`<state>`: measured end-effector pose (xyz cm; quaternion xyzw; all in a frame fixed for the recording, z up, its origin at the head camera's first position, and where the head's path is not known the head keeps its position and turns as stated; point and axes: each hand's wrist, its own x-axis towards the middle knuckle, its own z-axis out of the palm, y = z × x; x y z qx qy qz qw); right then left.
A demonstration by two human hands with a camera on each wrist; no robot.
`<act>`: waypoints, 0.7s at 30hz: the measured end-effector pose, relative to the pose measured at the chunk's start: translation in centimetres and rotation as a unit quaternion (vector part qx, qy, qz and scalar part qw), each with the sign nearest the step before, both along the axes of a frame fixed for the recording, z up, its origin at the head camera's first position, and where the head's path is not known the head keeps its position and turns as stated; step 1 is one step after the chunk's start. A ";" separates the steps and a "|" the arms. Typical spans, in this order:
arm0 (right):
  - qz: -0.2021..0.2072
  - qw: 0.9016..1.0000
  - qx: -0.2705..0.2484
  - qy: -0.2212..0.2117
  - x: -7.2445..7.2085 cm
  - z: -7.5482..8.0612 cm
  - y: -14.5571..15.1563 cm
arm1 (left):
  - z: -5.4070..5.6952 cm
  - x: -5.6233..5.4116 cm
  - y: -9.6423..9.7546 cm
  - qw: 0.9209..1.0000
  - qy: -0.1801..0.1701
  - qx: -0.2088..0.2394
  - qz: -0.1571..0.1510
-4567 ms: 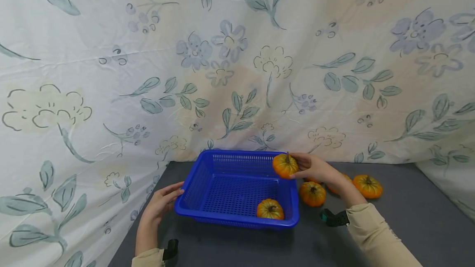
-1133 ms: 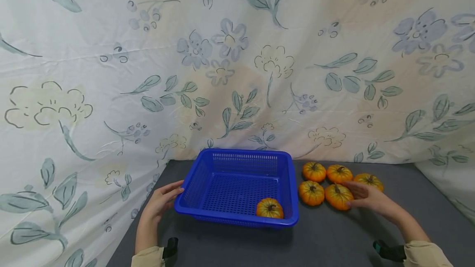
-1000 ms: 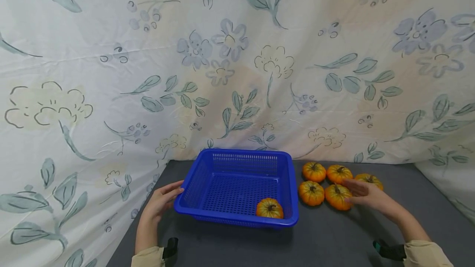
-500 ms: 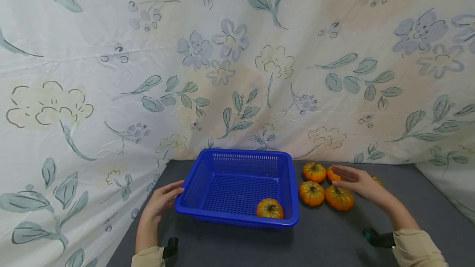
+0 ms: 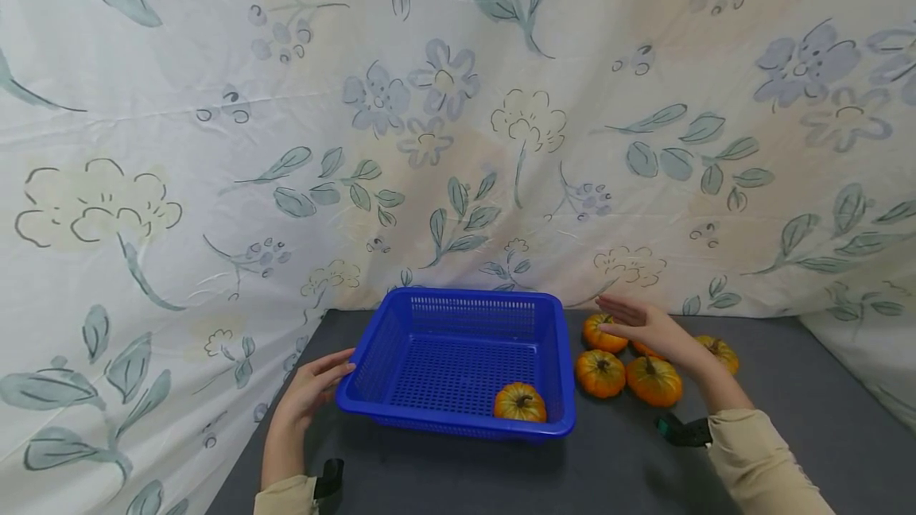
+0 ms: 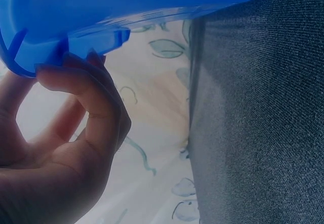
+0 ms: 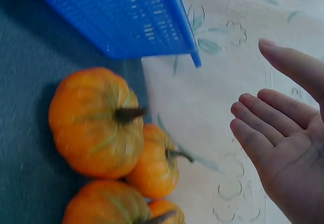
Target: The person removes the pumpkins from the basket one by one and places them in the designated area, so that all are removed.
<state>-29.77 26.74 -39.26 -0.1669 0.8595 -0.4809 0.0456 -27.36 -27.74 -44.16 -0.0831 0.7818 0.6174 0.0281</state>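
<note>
A blue plastic basket stands on the dark table with one small orange pumpkin in its near right corner. My left hand holds the basket's left rim, fingers and thumb bent at the edge in the left wrist view. My right hand, fingers extended and holding nothing, hovers over the back left pumpkin beside the basket. In the right wrist view the palm shows bare, apart from the pumpkins. Nearer the front sit two more pumpkins, a left one and a right one.
Another pumpkin is mostly hidden behind the right hand, and one lies farther right, partly covered by the forearm. A floral cloth hangs along the back of the table and down its left side.
The pumpkin earlier held over the basket's right side now rests on the table, front right of the group. My right hand let it go and moved left and back. The left hand stayed put.
</note>
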 end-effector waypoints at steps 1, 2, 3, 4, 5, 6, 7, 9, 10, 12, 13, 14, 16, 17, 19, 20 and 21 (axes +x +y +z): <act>0.002 1.000 -0.003 0.001 -0.1 0.2 -0.3 | 0.0 -0.1 0.0 1.000 -0.001 0.000 0.000; 0.005 1.000 -0.006 0.000 -0.1 0.3 -0.6 | -0.1 -0.1 0.0 1.000 -0.001 0.001 0.001; 0.004 1.000 -0.008 -0.001 -0.2 0.5 -0.9 | -0.1 -0.1 0.0 1.000 -0.002 0.002 0.001; 0.004 1.000 -0.008 -0.001 -0.2 0.6 -1.2 | -0.1 -0.1 0.0 1.000 -0.002 0.002 0.001; 0.002 1.000 -0.010 -0.002 -0.3 0.7 -1.5 | -0.1 -0.1 0.0 1.000 -0.002 0.003 0.002; 0.002 1.000 -0.011 -0.002 -0.3 0.8 -1.7 | -0.1 -0.1 0.0 1.000 -0.002 0.003 0.002; 0.002 1.000 -0.013 -0.001 -0.4 0.8 -1.9 | -0.1 -0.1 0.0 1.000 -0.002 0.004 0.002; 0.003 1.000 -0.016 -0.001 -0.5 0.9 -2.4 | 0.0 -0.1 0.0 1.000 -0.001 0.004 0.003; 0.004 1.000 -0.016 0.000 -0.6 1.0 -2.6 | 0.0 -0.1 0.1 1.000 -0.001 0.003 0.003; 0.009 1.000 -0.019 -0.001 -0.8 1.0 -3.1 | 0.0 -0.1 0.1 1.000 -0.001 0.001 0.002; 0.010 1.000 -0.021 -0.002 -0.9 1.1 -3.4 | 0.0 -0.1 0.1 1.000 -0.001 0.000 0.002; 0.012 1.000 -0.023 -0.002 -1.0 1.1 -3.7 | 0.0 -0.1 0.1 1.000 -0.001 -0.002 0.000; 0.016 0.999 -0.027 -0.002 -1.2 1.2 -4.4 | 0.0 -0.1 0.0 1.000 -0.001 -0.003 0.002; 0.019 0.999 -0.035 -0.003 -1.3 1.3 -4.7 | 0.1 -0.1 0.0 1.000 -0.001 -0.003 0.003; 0.022 0.999 -0.041 0.000 -1.5 1.3 -5.5 | 0.1 -0.2 0.0 1.000 -0.002 -0.003 0.003; 0.025 0.999 -0.043 0.000 -1.6 1.4 -5.9 | 0.1 -0.2 0.0 1.000 -0.003 -0.003 0.004; 0.027 0.999 -0.044 0.000 -1.6 1.4 -6.2 | 0.1 -0.2 0.0 1.000 -0.003 -0.003 0.006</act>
